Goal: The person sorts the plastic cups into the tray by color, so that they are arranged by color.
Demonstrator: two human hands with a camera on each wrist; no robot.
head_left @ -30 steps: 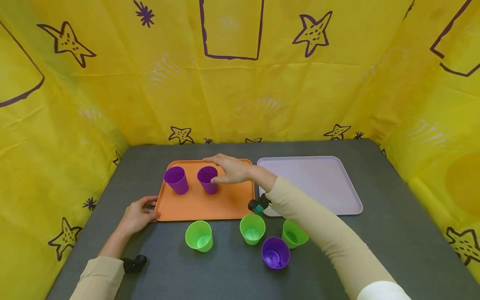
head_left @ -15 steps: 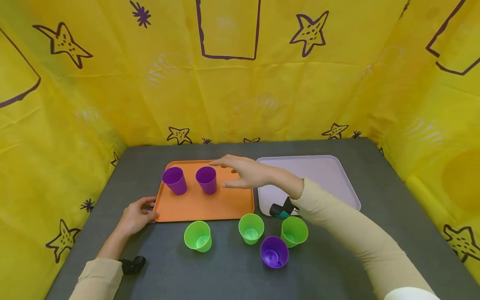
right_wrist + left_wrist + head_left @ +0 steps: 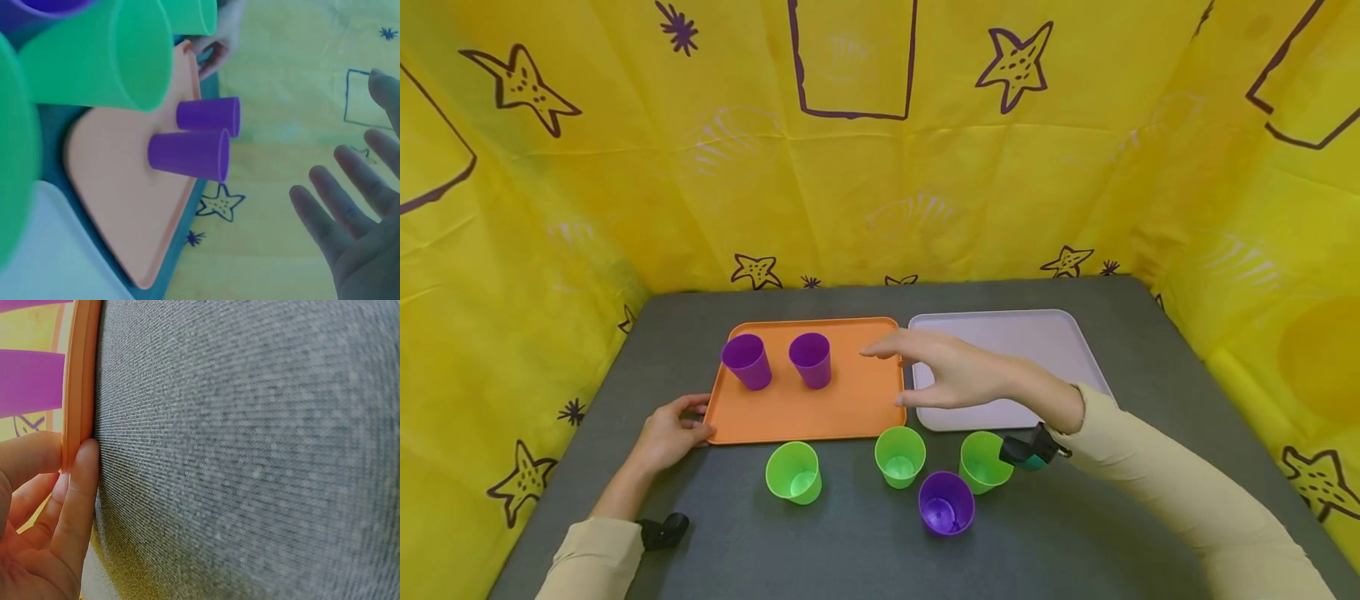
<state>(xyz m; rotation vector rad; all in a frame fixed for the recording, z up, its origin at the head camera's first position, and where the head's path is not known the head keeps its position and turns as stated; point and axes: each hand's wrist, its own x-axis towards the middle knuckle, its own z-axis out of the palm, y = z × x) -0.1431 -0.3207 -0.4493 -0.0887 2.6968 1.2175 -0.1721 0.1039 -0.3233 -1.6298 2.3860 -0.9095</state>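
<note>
In the head view, my left hand point(image 3: 672, 433) is at the near left corner of an orange tray point(image 3: 805, 421). The left wrist view shows its thumb and fingers pinching the tray's rim point(image 3: 81, 381). Two purple cups stand upright on that tray, one farther left point(image 3: 747, 362) and one nearer its middle point(image 3: 810, 361). My right hand point(image 3: 958, 367) is over the seam between the orange tray and a pale lilac tray point(image 3: 1015, 329), holding nothing. Its fingers are spread in the right wrist view, apart from both purple cups.
On the dark table before the trays stand three green cups, one left point(image 3: 793, 472), one middle point(image 3: 900, 457), one right point(image 3: 981, 462). Another purple cup point(image 3: 947, 503) is nearest the front. A yellow patterned cloth point(image 3: 850, 192) rises behind and at both sides.
My right hand has let go of the purple cup at the orange tray's middle and moved right, toward the lilac tray. The left hand keeps its place at the tray corner.
</note>
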